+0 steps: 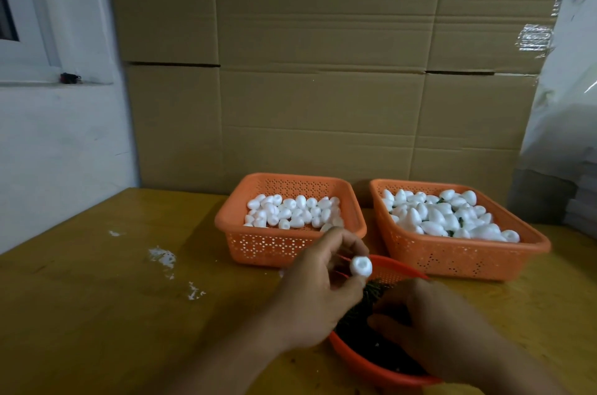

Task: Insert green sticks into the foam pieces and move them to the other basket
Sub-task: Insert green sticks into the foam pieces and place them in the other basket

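My left hand [318,291] pinches a white foam piece [458,267] between its fingertips, just in front of the left orange basket [226,220], which holds several plain foam pieces. My right hand [433,327] reaches down into a round red bowl [361,359] of dark green sticks [371,294], its fingers curled among them; whether it holds a stick is hidden. The right orange basket [536,246] holds several foam pieces with green stick ends showing between them.
Everything rests on a yellow wooden table [113,314] with white foam crumbs at the left. Stacked cardboard boxes [323,88] form a wall right behind the baskets. A white wall with a window frame stands at the left, plastic-wrapped stacks at the right.
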